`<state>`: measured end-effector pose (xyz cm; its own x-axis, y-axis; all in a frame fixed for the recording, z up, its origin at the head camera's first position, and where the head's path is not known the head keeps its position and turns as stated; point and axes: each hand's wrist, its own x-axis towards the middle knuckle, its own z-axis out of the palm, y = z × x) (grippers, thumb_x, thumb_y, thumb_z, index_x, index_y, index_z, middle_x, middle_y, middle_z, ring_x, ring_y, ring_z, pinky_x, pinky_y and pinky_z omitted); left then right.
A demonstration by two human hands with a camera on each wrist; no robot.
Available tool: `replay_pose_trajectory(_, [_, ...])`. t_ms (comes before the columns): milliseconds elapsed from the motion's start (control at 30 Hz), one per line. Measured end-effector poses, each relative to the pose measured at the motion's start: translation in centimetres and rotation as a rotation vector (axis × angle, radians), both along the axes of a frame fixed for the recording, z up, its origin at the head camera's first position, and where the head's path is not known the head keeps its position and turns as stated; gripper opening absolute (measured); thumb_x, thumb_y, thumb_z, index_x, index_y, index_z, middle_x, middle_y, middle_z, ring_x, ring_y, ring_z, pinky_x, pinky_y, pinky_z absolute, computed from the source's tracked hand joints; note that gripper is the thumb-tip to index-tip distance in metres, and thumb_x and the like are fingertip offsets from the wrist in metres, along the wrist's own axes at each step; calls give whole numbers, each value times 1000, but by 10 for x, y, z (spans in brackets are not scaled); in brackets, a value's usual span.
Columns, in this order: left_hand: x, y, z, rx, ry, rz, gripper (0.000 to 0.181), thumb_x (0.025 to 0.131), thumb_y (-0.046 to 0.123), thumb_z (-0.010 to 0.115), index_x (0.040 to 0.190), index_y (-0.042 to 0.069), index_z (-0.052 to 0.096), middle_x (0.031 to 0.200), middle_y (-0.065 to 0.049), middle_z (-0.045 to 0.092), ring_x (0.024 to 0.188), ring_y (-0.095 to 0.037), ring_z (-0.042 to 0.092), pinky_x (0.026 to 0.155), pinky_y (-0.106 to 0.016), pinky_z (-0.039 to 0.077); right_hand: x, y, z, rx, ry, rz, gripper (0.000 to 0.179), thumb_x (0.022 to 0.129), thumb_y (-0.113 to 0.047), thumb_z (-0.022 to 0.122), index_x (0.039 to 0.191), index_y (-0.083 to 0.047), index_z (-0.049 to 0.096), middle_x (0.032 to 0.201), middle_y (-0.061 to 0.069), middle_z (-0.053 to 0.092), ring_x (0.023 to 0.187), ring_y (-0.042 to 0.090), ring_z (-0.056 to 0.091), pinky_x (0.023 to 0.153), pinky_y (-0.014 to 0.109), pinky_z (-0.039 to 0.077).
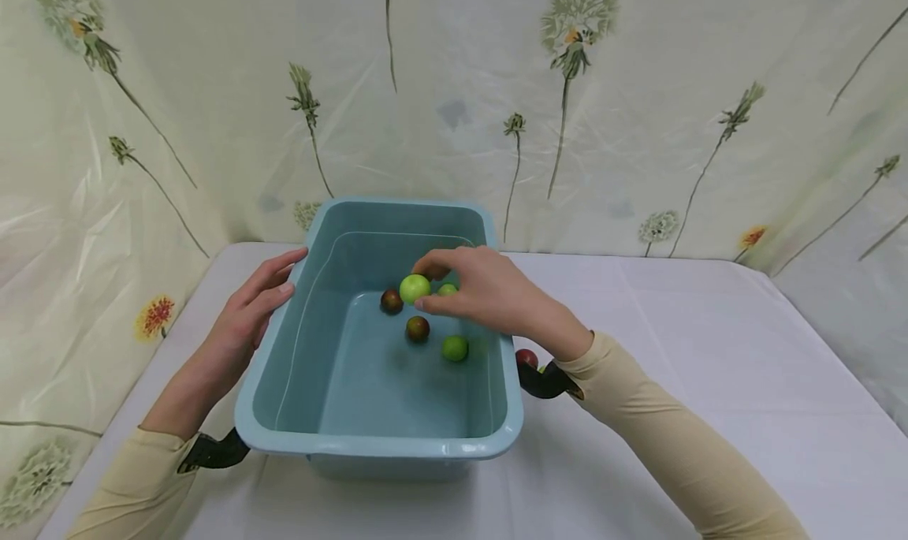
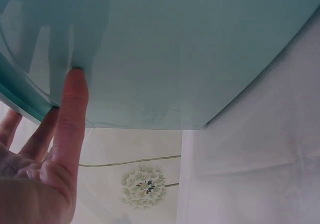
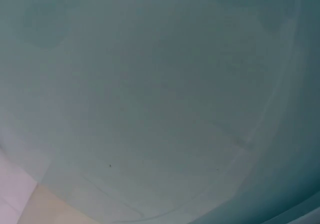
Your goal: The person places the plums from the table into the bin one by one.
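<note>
My right hand is over the inside of a blue plastic basin, pinching a small round light-green fruit between thumb and fingers. Below it, on the basin floor, lie two dark reddish-brown fruits, one at the left and one nearer me. A green fruit sits to their right, and another green fruit is partly hidden behind my right hand. My left hand touches the basin's left side with extended fingers; in the left wrist view a fingertip meets the outer wall. The right wrist view holds only the basin's wall.
Outside the basin on its right, a red fruit and a bit of something green lie partly hidden by the right wrist's black strap. A white cloth covers the table. Flower-patterned sheeting hangs behind and at the sides.
</note>
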<state>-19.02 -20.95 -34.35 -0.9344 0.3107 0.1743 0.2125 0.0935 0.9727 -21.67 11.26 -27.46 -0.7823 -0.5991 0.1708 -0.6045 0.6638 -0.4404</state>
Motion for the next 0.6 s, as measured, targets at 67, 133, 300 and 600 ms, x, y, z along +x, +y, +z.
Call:
replay_pose_trajectory(67, [0, 0, 0, -3, 3, 1, 48, 106, 35, 40, 153, 29, 34, 153, -8, 31, 120, -21, 52, 84, -31, 52, 0, 0, 0, 26, 2, 4, 29, 88, -37, 73, 114, -24, 69, 99, -11, 67, 92, 9, 58, 75, 33, 47])
replay_pose_trajectory(133, [0, 0, 0, -2, 4, 0, 47, 106, 35, 40, 153, 29, 34, 153, -8, 31, 120, -22, 52, 84, -31, 52, 0, -1, 1, 39, 5, 6, 26, 87, -36, 72, 111, -26, 70, 97, -12, 67, 88, 9, 58, 71, 33, 46])
replay_pose_trajectory(300, [1, 0, 0, 10, 4, -5, 47, 106, 34, 39, 153, 28, 34, 152, -8, 32, 120, -22, 52, 84, -31, 53, 1, -1, 0, 51, 9, 1, 30, 86, -38, 72, 114, -26, 69, 100, -13, 68, 91, 8, 60, 72, 32, 47])
replay_pose_trajectory(600, [1, 0, -1, 13, 12, -7, 47, 107, 33, 39, 153, 28, 35, 152, -9, 33, 117, -20, 54, 82, -31, 54, 0, 2, -4, -14, 1, -10, 33, 87, -37, 75, 117, -24, 68, 102, -13, 66, 96, 5, 60, 78, 33, 48])
